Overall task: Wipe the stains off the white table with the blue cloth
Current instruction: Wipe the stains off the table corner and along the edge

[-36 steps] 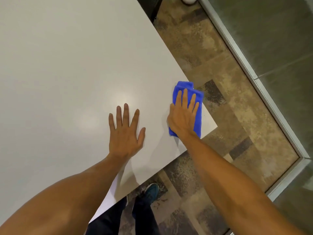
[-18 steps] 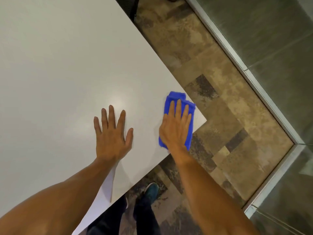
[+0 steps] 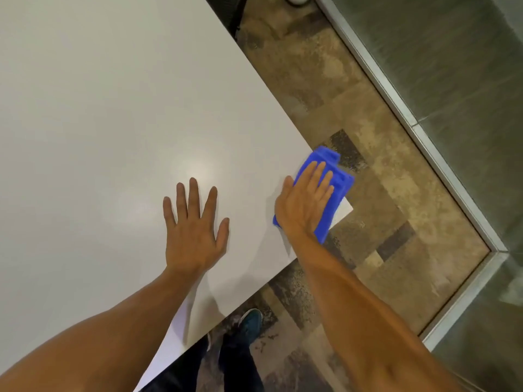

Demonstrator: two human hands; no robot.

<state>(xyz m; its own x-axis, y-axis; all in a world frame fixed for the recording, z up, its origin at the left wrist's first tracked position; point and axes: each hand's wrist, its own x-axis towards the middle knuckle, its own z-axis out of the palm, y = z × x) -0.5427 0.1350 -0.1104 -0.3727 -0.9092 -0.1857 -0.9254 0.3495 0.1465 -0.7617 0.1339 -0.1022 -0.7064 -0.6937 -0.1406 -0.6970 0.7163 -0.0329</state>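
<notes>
Blue folded microfibre cloth lies at the near right corner of the smooth white table, partly over its edge. The right hand presses it flat with straight fingers. The left hand rests flat, fingers spread, just left.

Right hand flat on the folded blue microfibre cloth, fingers straight, pressing it onto the near right corner of the flat white table. Cloth's far and right edges overhang the table edge. Left hand lies palm down on the bare tabletop, fingers spread, just left of the cloth, not touching it. Below the table edge: mottled brown patchwork floor, one teal shoe, dark trousers. Grey metal-framed glass wall at right.
</notes>
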